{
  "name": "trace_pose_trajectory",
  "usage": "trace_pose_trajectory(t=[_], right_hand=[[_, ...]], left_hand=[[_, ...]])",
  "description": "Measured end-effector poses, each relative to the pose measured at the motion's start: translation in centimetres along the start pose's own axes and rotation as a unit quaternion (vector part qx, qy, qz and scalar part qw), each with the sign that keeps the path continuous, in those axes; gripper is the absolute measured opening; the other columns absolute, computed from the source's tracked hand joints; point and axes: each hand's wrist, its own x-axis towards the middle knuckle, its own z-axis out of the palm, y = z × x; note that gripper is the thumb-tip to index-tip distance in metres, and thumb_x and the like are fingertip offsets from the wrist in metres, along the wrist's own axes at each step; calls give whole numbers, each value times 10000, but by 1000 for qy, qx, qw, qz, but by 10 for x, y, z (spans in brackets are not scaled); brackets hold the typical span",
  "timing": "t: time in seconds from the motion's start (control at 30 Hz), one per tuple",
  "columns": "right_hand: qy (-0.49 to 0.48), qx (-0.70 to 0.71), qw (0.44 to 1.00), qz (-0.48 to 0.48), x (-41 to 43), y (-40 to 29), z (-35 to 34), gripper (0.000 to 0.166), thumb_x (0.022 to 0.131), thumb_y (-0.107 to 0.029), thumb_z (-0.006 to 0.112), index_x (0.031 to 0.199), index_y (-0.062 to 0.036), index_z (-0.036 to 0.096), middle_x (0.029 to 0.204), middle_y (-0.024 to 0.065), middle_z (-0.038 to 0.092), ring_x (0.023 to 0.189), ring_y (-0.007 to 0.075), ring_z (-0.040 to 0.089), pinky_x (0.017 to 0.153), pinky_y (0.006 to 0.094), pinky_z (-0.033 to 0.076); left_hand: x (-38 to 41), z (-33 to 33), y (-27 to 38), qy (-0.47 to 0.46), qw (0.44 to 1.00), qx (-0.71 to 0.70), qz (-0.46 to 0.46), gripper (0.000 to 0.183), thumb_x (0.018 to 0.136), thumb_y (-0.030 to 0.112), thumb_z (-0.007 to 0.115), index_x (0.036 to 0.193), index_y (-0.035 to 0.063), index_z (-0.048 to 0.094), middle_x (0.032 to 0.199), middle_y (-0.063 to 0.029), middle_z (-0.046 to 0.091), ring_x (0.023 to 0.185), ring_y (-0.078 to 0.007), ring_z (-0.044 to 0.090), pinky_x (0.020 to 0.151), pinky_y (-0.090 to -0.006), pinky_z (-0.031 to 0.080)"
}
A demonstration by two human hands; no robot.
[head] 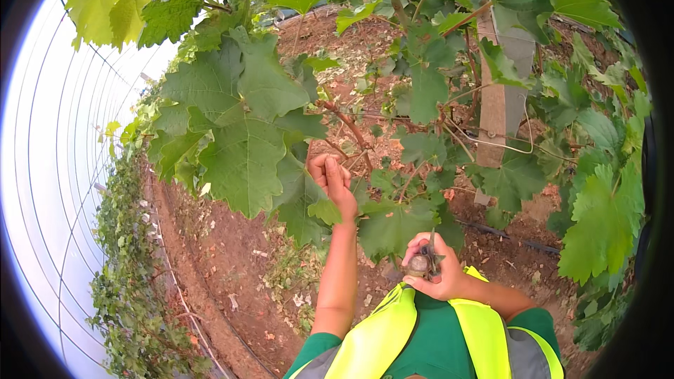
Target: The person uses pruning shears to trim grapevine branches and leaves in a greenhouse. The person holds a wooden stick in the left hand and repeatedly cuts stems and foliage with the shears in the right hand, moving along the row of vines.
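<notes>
My left hand (333,179) is raised among the grapevine foliage, its fingers curled in and the thumb pressed over them. A thin reddish vine stem (309,148) runs down into these fingers; the grip itself is partly hidden. Just above and right of it is a forked brown vine cane (354,129). Large green grape leaves (245,116) hang to the left of this hand. Close to my chest, my right hand (445,273) is closed around a small hand tool (419,265) with a rounded end and a dark pointed part sticking up. Its exact kind is unclear.
A wooden post (492,116) stands at the right, with a loose pale wire (505,145) around it. Below, a dark hose (489,229) crosses the reddish soil (237,258). Another vine row (126,273) and a translucent greenhouse wall (52,168) are at the left.
</notes>
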Motion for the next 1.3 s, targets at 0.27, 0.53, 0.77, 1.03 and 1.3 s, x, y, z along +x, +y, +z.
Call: trace_pose_trajectory(t=[0.27, 0.53, 0.77, 1.03, 1.3], right_hand=[[0, -7, 1000, -19, 4, 2, -2, 657, 753, -139, 821, 1250, -52, 399, 1058, 95, 563, 959, 160, 586, 821, 312, 495], [-2, -23, 999, -33, 0, 0, -3, 654, 756, -154, 823, 1250, -57, 405, 1057, 91, 565, 956, 161, 586, 804, 303, 499], [16, -15, 1000, -10, -5, -4, -5, 639, 755, -169, 827, 1237, -56, 423, 1042, 85, 574, 947, 160, 594, 803, 297, 498], [9, -21, 999, -41, -6, -4, -4, 617, 761, -156, 821, 1225, -45, 429, 1032, 88, 573, 943, 163, 595, 840, 309, 486], [-2, -34, 998, -53, -8, -8, 0, 610, 769, -144, 809, 1222, -60, 410, 1070, 99, 568, 984, 187, 590, 826, 313, 487]], left_hand=[[-9, 5, 14, -62, 975, 144, -158, 316, 1018, 145, 433, 1280, -7, 518, 801, -74, 647, 509, -74, 531, 416, -226, 410], [67, -3, -85, -29, 928, 362, -79, 444, 967, 30, 444, 1404, -33, 398, 1248, -170, 578, 705, -149, 665, 549, -286, 549], [83, 6, -90, 5, 907, 419, -46, 232, 941, 105, 572, 1064, -66, 672, 802, -108, 695, 691, -173, 645, 640, -331, 507], [74, 27, -52, -28, 805, 591, -41, 184, 910, 130, 585, 940, 5, 717, 844, -211, 686, 767, -362, 668, 687, -439, 506], [95, 19, -73, -80, 689, 717, -63, 198, 916, 151, 565, 902, 47, 733, 864, -173, 698, 839, -329, 683, 729, -444, 535]])
